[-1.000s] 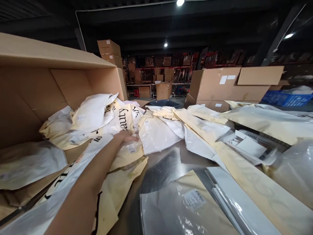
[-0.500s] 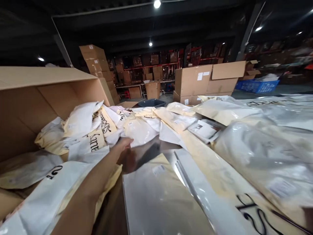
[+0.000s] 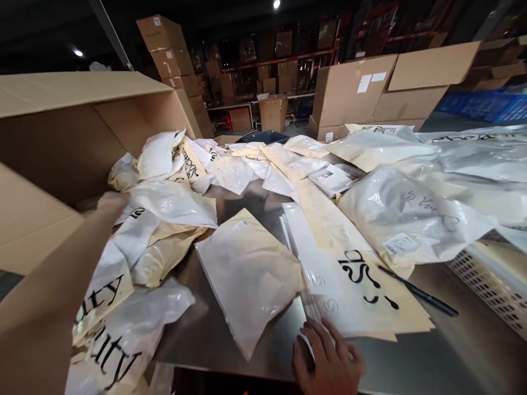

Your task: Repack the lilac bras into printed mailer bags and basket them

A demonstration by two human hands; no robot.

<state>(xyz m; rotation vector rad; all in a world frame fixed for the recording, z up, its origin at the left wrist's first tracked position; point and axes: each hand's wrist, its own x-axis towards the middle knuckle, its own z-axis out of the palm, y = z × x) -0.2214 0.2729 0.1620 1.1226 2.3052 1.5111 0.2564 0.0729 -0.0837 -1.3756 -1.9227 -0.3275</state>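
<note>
My left arm reaches across the pile of packed plastic bags (image 3: pixel 168 203) on the left. My left hand (image 3: pixel 114 202) is beside these bags at the mouth of a large cardboard box (image 3: pixel 82 148); its fingers are blurred and hidden. My right hand (image 3: pixel 329 356) rests with fingers apart at the near edge of a stack of flat white-and-cream bags (image 3: pixel 329 285) with black lettering. Between my hands lies a single filled bag (image 3: pixel 251 274) with a small label. A black pen (image 3: pixel 420 291) lies on the flat stack's right side.
The metal table (image 3: pixel 193 340) bears more filled bags (image 3: pixel 411 219) on the right, beside a white perforated basket (image 3: pixel 489 285). A small white tray (image 3: pixel 333 178) sits among the bags. Behind stand cardboard boxes (image 3: pixel 354 99), a dark tub (image 3: pixel 265 137) and a blue crate (image 3: pixel 486 107).
The view has tilted down. My left hand has moved from the middle of the pile leftward to the box. My right hand has come into view at the flat stack.
</note>
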